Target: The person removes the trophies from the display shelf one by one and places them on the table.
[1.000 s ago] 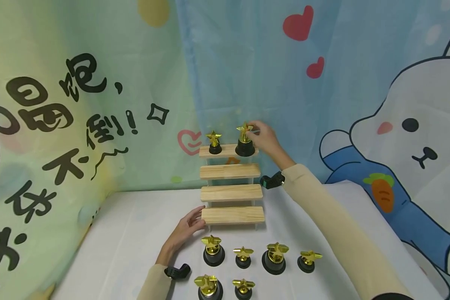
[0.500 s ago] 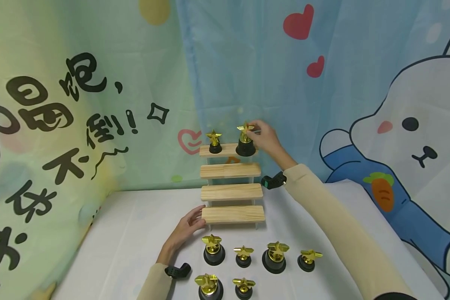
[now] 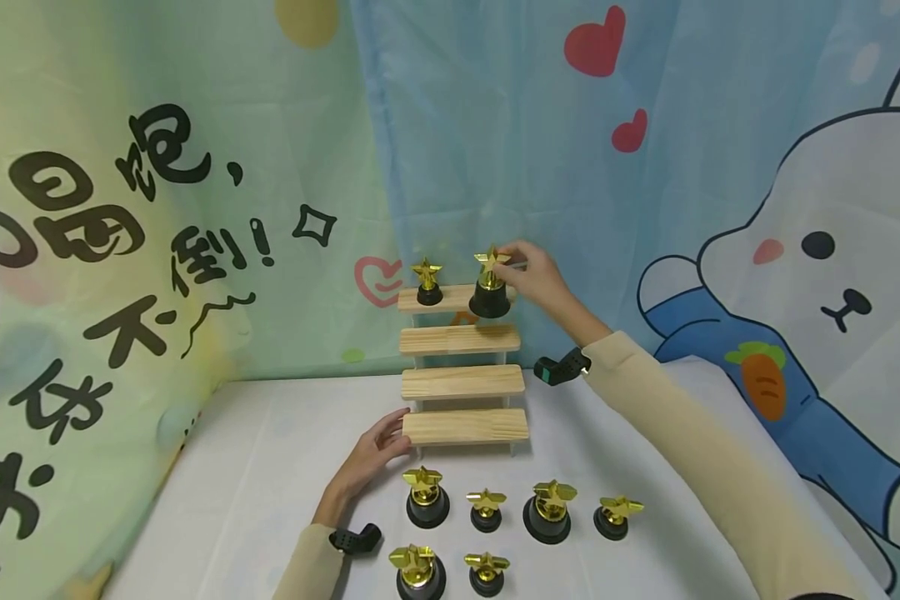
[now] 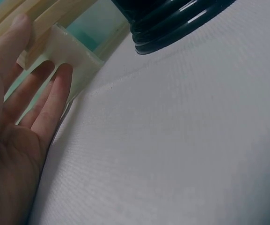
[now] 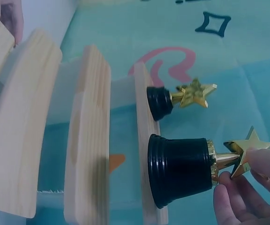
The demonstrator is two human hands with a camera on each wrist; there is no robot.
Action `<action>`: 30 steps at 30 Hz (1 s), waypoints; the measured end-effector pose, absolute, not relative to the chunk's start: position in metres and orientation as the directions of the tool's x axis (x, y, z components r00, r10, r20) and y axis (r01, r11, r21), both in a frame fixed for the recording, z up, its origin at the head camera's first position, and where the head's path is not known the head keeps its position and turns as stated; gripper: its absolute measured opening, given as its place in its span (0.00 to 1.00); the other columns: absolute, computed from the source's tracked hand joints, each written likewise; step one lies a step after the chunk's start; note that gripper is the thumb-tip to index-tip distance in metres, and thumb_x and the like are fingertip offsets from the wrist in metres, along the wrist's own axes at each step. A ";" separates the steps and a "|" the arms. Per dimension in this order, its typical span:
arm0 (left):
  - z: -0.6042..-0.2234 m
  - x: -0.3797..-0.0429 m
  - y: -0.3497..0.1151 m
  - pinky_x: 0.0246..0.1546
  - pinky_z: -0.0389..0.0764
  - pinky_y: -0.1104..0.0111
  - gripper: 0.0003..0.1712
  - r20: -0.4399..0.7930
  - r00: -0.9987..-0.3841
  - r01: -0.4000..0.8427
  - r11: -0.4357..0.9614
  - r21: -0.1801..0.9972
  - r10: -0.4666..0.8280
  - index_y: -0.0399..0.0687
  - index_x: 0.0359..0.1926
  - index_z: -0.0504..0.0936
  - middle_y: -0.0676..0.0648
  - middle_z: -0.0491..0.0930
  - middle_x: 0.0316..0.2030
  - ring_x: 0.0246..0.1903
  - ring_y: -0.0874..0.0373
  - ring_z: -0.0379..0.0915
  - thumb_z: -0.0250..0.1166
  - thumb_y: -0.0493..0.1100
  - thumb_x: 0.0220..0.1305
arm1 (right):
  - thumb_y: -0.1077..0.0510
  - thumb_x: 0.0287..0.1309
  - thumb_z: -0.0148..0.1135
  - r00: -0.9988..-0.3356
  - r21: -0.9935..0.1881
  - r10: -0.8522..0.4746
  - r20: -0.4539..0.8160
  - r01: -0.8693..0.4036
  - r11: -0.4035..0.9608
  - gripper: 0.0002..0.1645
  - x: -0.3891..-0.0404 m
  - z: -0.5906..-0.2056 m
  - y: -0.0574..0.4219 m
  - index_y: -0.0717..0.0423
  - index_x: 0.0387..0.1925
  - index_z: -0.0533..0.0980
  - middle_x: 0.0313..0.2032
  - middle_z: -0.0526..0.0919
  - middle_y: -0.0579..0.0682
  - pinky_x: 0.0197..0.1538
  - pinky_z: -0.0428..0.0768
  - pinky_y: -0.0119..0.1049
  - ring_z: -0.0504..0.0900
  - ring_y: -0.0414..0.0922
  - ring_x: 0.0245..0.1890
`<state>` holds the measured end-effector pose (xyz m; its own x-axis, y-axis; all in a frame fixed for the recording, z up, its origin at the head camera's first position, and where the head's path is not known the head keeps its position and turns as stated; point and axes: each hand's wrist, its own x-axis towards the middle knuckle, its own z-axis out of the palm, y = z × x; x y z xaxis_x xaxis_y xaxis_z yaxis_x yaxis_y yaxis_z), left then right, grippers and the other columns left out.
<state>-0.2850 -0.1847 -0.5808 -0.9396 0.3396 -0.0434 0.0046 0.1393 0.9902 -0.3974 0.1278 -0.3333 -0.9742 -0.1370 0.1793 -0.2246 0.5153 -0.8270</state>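
My right hand (image 3: 536,271) pinches the gold star of a large trophy (image 5: 181,166) with a black base. That base is at the right part of the top shelf (image 5: 144,103) and overlaps its front edge in the head view. To its left stands a smaller star trophy (image 3: 428,282), upright and untouched. My left hand (image 3: 375,454) is at the left end of the lowest shelf (image 3: 465,427) of the wooden stand. In the left wrist view its thumb (image 4: 20,30) lies against the wood, and its fairly straight fingers (image 4: 62,79) reach the clear side panel (image 4: 74,54).
In front of the stand, on the white tablecloth (image 3: 270,433), are several more trophies, among them a large one (image 3: 427,500) near my left hand and a small one (image 3: 612,518) at the right. The two middle shelves (image 3: 461,340) bear nothing. A printed curtain (image 3: 450,125) hangs close behind.
The large trophy has shifted slightly toward the front of the top shelf, its base lower in view. My right wrist has moved a little right and down. My left hand has stayed put.
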 end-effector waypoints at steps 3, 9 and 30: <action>-0.580 -0.285 -0.184 0.60 0.79 0.64 0.35 -0.043 -0.940 0.007 0.145 0.989 0.339 0.51 0.72 0.61 0.37 0.67 0.67 0.63 0.44 0.70 0.63 0.46 0.67 | 0.51 0.67 0.58 -0.975 -0.837 -0.152 0.163 -0.218 0.502 0.25 -0.391 -0.330 0.129 0.54 0.62 0.70 0.60 0.74 0.58 0.53 0.82 0.49 0.77 0.55 0.56; -0.579 -0.286 -0.184 0.59 0.80 0.65 0.36 -0.030 -0.943 0.020 0.146 0.989 0.330 0.49 0.72 0.61 0.36 0.68 0.67 0.63 0.44 0.71 0.63 0.46 0.66 | 0.51 0.67 0.58 -0.971 -0.846 -0.189 0.148 -0.223 0.484 0.27 -0.376 -0.325 0.134 0.57 0.63 0.69 0.60 0.73 0.61 0.52 0.82 0.49 0.78 0.57 0.56; -0.580 -0.283 -0.184 0.58 0.80 0.69 0.35 -0.034 -0.939 0.015 0.140 0.990 0.342 0.50 0.72 0.61 0.37 0.68 0.67 0.64 0.44 0.70 0.63 0.45 0.66 | 0.50 0.64 0.61 -0.939 -0.857 -0.334 0.077 -0.234 0.460 0.26 -0.279 -0.321 0.139 0.52 0.61 0.71 0.59 0.75 0.56 0.56 0.81 0.51 0.79 0.53 0.54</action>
